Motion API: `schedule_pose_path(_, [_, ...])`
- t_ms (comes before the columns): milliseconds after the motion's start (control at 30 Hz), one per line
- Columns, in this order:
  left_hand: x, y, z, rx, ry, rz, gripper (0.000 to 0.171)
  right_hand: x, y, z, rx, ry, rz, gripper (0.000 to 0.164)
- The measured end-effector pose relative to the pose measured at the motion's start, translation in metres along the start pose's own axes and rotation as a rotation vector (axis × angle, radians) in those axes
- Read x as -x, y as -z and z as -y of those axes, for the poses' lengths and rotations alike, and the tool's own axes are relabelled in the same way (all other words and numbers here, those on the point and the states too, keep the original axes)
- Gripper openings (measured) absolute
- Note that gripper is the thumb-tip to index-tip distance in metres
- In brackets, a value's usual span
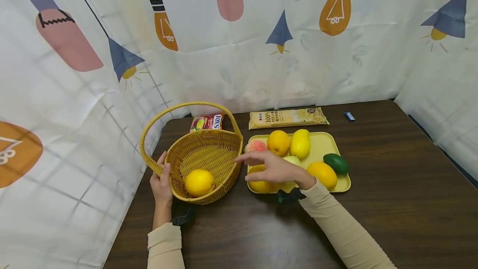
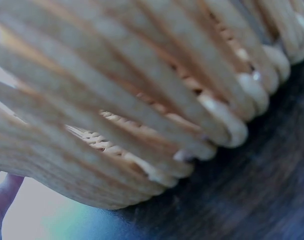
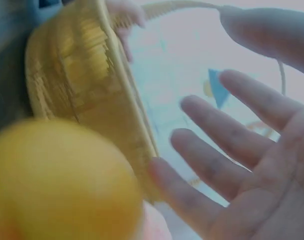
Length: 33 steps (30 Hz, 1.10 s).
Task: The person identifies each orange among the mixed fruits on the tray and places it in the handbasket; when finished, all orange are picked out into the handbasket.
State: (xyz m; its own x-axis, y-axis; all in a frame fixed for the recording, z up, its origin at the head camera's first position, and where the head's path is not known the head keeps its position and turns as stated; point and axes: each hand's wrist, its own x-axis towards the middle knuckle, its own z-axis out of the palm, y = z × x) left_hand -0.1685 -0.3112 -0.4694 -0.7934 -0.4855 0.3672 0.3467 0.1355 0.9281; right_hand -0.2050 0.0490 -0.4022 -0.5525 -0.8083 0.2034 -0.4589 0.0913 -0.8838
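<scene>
A yellow wicker basket (image 1: 229, 177) with a tall hoop handle stands on the left of the table, one round yellow fruit (image 1: 199, 182) lying inside. My left hand (image 1: 161, 184) grips its left rim by the foot of the handle. In the left wrist view the woven wall (image 2: 117, 100) fills most of the picture. My right hand (image 1: 274, 167), palm down and holding nothing, reaches over the left of a yellow tray (image 1: 323, 142), its straight fingers pointing at the basket's right rim. Below it sits a yellow fruit (image 1: 259, 184), partly covered; the right wrist view shows the spread fingers (image 3: 216, 165).
The tray also bears a peach (image 1: 256, 146), an orange (image 1: 278, 143), a long yellow fruit (image 1: 300, 143), a pale green fruit (image 1: 292, 160), another orange fruit (image 1: 323, 174) and a dark green fruit (image 1: 335, 163). Behind lie a noodle pack (image 1: 287, 118), a red candy bag (image 1: 206, 123) and a blue packet (image 1: 349, 116).
</scene>
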Motion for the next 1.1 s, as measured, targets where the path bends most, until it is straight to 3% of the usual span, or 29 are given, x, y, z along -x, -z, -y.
schedule_pose_path(333, [0.000,0.001,-0.001,-0.023,0.005,0.007,0.035,0.016,0.028,-0.012,-0.060,-0.098,0.033,0.054])
schedule_pose_path(500, [0.000,0.001,-0.001,-0.030,0.001,0.004,0.035,0.017,0.031,-0.018,-0.023,-0.132,0.076,0.057])
schedule_pose_path(767, [0.000,0.001,-0.001,-0.030,0.005,0.000,0.035,0.014,0.027,-0.026,-0.005,-0.130,0.075,0.059])
schedule_pose_path(1000, [0.001,0.001,-0.001,-0.011,-0.002,0.002,0.032,0.011,0.020,-0.028,0.207,-0.146,0.089,0.060])
schedule_pose_path(1100, [0.000,0.001,0.000,-0.003,-0.004,0.005,0.031,0.011,0.019,-0.026,0.247,-0.148,0.100,0.061])
